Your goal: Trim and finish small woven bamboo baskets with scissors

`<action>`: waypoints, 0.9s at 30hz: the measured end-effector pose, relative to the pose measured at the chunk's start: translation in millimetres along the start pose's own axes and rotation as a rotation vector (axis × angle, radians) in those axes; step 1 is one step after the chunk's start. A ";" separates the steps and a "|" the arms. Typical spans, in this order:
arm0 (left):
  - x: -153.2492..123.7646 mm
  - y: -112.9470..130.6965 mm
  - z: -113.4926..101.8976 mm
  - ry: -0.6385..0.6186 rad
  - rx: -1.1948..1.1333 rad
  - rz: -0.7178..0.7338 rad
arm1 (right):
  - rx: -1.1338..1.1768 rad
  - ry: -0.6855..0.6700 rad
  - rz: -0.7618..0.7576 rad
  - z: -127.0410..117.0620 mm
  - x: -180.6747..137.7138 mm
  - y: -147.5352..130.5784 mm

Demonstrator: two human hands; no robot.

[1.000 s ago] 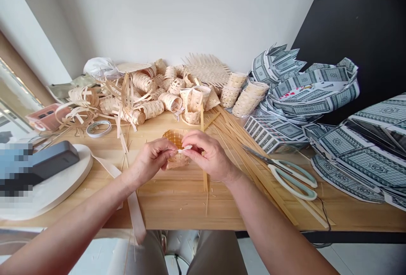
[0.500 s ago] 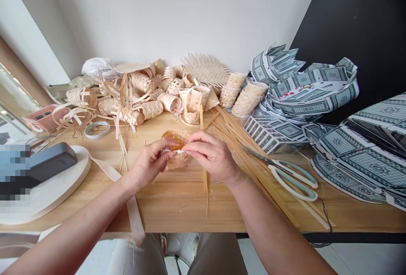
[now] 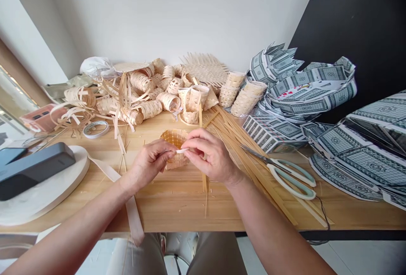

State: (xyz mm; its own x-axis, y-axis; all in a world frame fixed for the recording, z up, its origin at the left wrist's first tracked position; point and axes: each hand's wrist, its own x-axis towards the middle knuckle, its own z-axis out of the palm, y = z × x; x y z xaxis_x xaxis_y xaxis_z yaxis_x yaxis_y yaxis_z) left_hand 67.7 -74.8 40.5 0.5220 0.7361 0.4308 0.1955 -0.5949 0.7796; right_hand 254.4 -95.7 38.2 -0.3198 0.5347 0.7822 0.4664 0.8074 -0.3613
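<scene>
In front of my chest, my left hand (image 3: 154,156) pinches one end of a short white strip (image 3: 182,150), perhaps tape or paper. My right hand (image 3: 209,152) has its thumb and fingers closed on the other end, its fingers curled. Just behind the strip stands a small woven basket (image 3: 176,138) on the table, its lower part partly hidden by my hands. A thin splint (image 3: 204,182) lies upright to the view beside my right hand.
Several woven baskets (image 3: 141,81) are heaped at the back. Long splints (image 3: 250,156) and scissors (image 3: 285,173) lie right, near folded-card vessels (image 3: 317,93). On the left are a tape roll (image 3: 95,129), a wide pale strip (image 3: 135,220) and a dark device (image 3: 38,169) on a white disc (image 3: 80,167).
My right fingers have spread and shifted slightly, so more of the white strip shows between my hands. The basket stays in place; the view has moved a little.
</scene>
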 end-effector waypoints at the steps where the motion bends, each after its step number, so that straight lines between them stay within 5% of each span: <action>1: 0.1 0.6 -0.2 -0.006 0.003 0.000 | -0.004 0.009 -0.007 1.1 0.2 0.0; 17: 1.8 0.6 -5.4 -0.062 -0.069 -0.018 | 0.127 -0.035 0.017 6.8 3.9 4.6; 27: 3.8 -4.5 4.2 0.107 0.184 0.141 | 0.136 -0.038 0.009 7.0 3.9 5.4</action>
State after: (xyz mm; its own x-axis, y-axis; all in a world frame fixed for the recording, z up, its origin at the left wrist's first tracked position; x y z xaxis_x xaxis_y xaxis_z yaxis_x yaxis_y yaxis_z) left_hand 72.3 -70.6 36.8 0.4661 0.6661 0.5822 0.2803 -0.7354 0.6169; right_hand 249.9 -87.6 35.7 -0.3484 0.5494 0.7595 0.3540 0.8274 -0.4360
